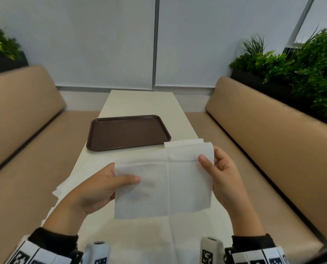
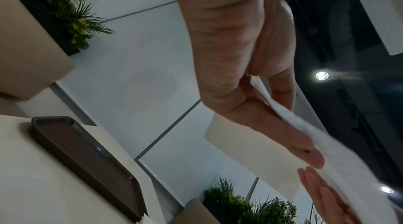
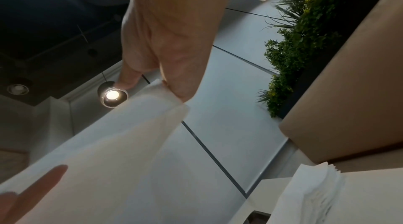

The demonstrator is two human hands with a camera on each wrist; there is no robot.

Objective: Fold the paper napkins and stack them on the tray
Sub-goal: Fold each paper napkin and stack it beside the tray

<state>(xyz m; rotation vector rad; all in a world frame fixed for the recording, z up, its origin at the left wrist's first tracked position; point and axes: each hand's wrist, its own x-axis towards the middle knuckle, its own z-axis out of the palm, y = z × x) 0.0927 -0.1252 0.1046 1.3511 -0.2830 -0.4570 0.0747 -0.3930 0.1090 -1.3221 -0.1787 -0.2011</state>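
I hold a white embossed paper napkin (image 1: 164, 183) spread in the air above the near part of the table. My left hand (image 1: 101, 187) pinches its left edge, thumb on top and fingers underneath. My right hand (image 1: 221, 174) pinches the upper right corner, thumb on the front. The left wrist view shows the same napkin (image 2: 316, 143) clamped by my left hand (image 2: 257, 93). In the right wrist view my right hand (image 3: 170, 79) grips the napkin (image 3: 122, 141) at its top. An empty brown tray (image 1: 129, 132) lies on the table beyond the napkin, to the left.
A pile of white napkins (image 1: 183, 143) lies on the narrow cream table (image 1: 139, 101) just right of the tray, also seen as the napkin pile (image 3: 314, 198). More loose napkins (image 1: 61, 189) lie under my left wrist. Tan benches (image 1: 269, 134) flank the table; planters (image 1: 292, 73) stand behind them.
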